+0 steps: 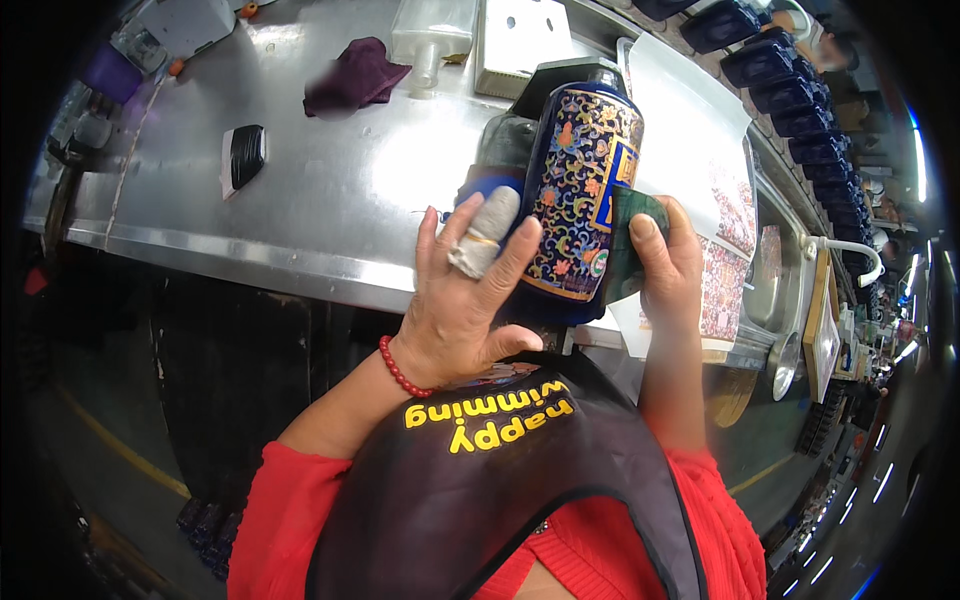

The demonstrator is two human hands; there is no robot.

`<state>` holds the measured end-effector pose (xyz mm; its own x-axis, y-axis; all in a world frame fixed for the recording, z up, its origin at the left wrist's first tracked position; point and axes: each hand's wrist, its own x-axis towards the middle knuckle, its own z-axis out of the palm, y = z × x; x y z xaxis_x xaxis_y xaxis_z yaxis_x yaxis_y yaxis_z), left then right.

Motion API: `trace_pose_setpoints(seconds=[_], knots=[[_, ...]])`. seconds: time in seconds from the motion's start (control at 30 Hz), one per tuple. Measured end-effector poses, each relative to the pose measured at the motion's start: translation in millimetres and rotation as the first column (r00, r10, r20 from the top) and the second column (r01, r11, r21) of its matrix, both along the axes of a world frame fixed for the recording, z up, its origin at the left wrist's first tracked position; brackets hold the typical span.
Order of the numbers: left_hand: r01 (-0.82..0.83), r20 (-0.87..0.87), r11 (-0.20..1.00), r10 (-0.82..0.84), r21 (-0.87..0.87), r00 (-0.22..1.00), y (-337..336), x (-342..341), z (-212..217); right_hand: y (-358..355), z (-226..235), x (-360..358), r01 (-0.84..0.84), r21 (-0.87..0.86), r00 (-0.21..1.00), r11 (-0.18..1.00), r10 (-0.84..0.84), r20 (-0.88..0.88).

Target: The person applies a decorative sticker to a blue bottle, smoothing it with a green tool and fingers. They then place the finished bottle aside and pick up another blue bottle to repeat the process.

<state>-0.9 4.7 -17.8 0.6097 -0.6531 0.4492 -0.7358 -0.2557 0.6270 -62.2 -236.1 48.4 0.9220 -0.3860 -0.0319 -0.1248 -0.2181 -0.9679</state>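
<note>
A dark blue bottle with a colourful floral pattern and a black cap stands tilted over the front edge of a steel workbench. My left hand wraps its left side; one finger wears a grey cloth cot and a ring, and a red bead bracelet sits on the wrist. My right hand presses a dark green cloth against the bottle's right side.
On the bench lie a maroon rag, a black and white brush-like pad, a clear glass bottle, a white box and patterned sheets. A row of dark blue bottles runs along the back right.
</note>
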Motion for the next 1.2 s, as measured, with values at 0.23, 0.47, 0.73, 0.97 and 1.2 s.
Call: trace_pose_setpoints(seconds=[0.23, 0.47, 0.73, 0.97, 1.2], knots=[[-0.036, 0.007, 0.999, 0.036, 0.003, 0.999, 9.9, -10.6, -4.8, 3.0, 1.4, -1.2, 0.0, 0.038, 1.0, 0.999, 0.0, 0.024], [-0.012, 0.098, 1.0, 0.009, 0.023, 0.995, 16.3, -14.7, -4.2, 2.3, -0.7, -0.9, -0.01, 0.097, 0.999, 0.995, 0.006, 0.04], [-0.071, 0.05, 0.996, 0.073, -0.047, 0.996, 22.8, -14.3, 2.0, 2.8, 0.8, 0.3, -0.005, 0.08, 0.999, 0.997, 0.002, 0.032], [-0.012, 0.231, 0.997, -0.006, 0.076, 0.973, 8.0, -7.2, 10.7, 2.1, -0.5, 0.1, -0.016, 0.07, 0.998, 0.997, 0.012, 0.058], [-0.031, 0.339, 0.996, 0.002, 0.081, 0.941, 21.6, -8.2, 0.3, 0.0, -3.2, -0.3, -0.038, 0.045, 0.997, 0.998, 0.035, 0.062]])
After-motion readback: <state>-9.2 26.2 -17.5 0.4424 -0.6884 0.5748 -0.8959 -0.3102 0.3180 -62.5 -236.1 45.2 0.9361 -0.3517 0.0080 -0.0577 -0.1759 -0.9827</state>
